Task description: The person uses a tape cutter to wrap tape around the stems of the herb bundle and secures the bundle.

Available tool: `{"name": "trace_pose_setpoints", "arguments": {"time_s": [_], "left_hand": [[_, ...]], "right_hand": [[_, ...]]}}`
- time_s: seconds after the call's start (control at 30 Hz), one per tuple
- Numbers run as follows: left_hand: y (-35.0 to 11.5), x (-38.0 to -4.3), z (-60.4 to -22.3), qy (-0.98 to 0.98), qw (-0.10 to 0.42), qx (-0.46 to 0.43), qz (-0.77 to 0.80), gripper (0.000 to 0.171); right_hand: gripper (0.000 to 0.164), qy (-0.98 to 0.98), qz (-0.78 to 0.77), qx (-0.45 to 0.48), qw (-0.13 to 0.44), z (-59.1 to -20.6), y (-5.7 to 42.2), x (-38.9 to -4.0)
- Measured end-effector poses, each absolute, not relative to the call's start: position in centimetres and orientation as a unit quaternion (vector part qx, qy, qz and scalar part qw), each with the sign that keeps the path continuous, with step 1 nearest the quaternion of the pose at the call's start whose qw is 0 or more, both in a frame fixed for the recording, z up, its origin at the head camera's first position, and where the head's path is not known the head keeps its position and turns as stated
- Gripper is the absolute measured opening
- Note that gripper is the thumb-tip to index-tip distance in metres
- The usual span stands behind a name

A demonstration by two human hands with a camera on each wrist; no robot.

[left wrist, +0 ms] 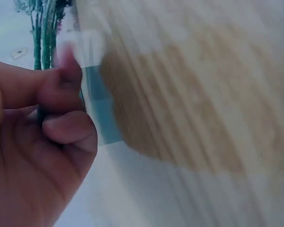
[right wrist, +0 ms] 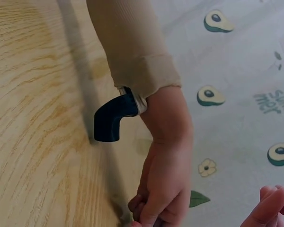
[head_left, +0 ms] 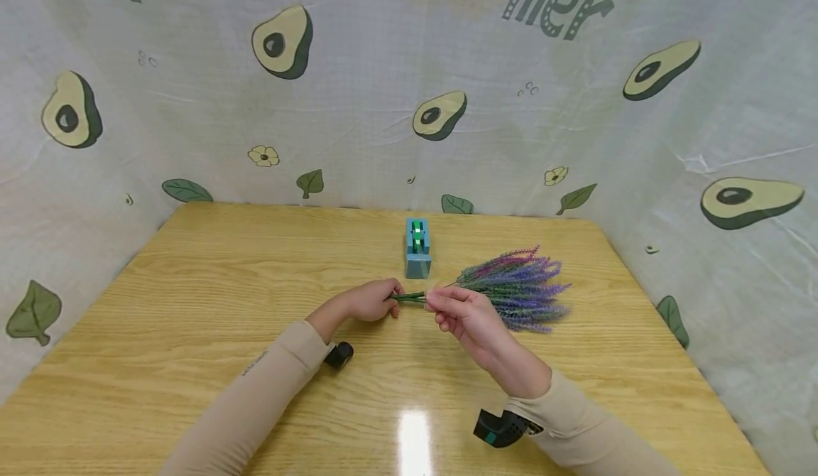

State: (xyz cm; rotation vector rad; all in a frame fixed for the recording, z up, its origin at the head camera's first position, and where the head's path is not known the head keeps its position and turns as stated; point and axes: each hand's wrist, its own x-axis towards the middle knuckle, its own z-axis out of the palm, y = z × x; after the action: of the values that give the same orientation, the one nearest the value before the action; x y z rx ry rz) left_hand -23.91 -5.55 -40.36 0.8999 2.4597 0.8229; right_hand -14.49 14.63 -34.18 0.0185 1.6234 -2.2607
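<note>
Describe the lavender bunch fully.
The lavender bunch looks artificial: purple and magenta spikes with green among them, and thin green stems gathered together. It lies sideways, flowers fanned toward the head view's right. The left hand's grip holds the stems' opposite end; the right hand's grip hides part, contact unclear.

My sleeves (head_left: 268, 391) are beige, my stems (head_left: 414, 297) green, the flowers (head_left: 530, 290) purple and pink, dispenser (head_left: 418, 268) blue, table (head_left: 192, 277) grained yellow-brown, cloth (head_left: 364, 57) avocado-printed white.
</note>
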Motion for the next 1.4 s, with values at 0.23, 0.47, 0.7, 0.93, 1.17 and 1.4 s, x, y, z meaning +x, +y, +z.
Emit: {"name": "trace_pose_setpoints", "arguments": {"time_s": [0.23,0.47,0.7,0.93,1.17,1.4], "left_hand": [[-5.2,-23.3,-40.5,0.877,0.193,0.302,0.321,0.031],[-5.0,-23.1,-39.9,0.88,0.12,0.315,0.335,0.027],[-5.0,-22.8,-39.3,0.875,0.127,0.307,0.351,0.024],[-5.0,-22.6,-39.2,0.867,0.141,0.303,0.371,0.026],[-4.8,-22.4,-39.2,0.854,0.149,0.307,0.393,0.026],[-4.7,-22.5,-38.9,0.855,0.127,0.319,0.389,0.031]], "right_hand": [[0.01,0.582,-0.794,0.011,0.177,-34.7,14.5,-14.1],[0.01,0.591,-0.786,0.023,0.182,-35.6,14.3,-13.9],[0.016,0.585,-0.789,0.03,0.186,-36.4,14.1,-13.8],[0.013,0.6,-0.776,0.028,0.192,-37.2,13.9,-13.9],[0.011,0.624,-0.754,0.023,0.206,-38.4,13.8,-14.1],[0.013,0.639,-0.74,0.034,0.209,-39.2,13.6,-14.2]]}}
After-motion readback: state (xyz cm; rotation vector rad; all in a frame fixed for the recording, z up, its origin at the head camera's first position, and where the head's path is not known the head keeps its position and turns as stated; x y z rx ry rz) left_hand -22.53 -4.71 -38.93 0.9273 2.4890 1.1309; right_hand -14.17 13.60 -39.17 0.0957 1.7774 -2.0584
